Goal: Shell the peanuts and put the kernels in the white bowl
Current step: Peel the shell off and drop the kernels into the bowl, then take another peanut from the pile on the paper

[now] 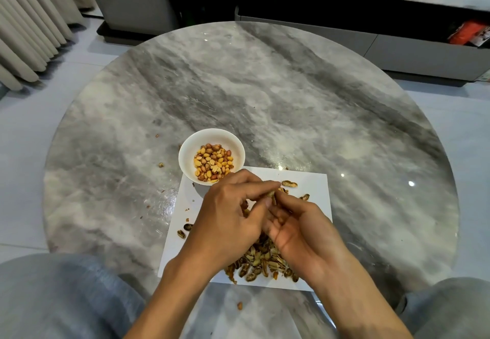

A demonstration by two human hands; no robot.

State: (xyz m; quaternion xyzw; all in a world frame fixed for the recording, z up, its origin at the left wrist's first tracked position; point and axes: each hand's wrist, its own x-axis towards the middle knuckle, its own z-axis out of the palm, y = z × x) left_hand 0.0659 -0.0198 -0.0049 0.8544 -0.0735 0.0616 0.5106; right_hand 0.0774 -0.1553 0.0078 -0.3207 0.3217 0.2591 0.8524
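Note:
A white bowl (187,150) with several shelled kernels (213,162) stands at the far left corner of a white sheet (314,187). My left hand (230,214) and my right hand (299,230) meet above the sheet, and their fingertips pinch one peanut (271,195) between them. A whole peanut (289,184) lies on the sheet just beyond my fingers. A heap of empty shells (261,264) sits on the sheet under my wrists, partly hidden by my hands.
The sheet lies on a round grey marble table (265,87). Loose shell bits (183,231) lie at the sheet's left edge and on the table. My knees show at the bottom corners. A grey cabinet stands behind the table.

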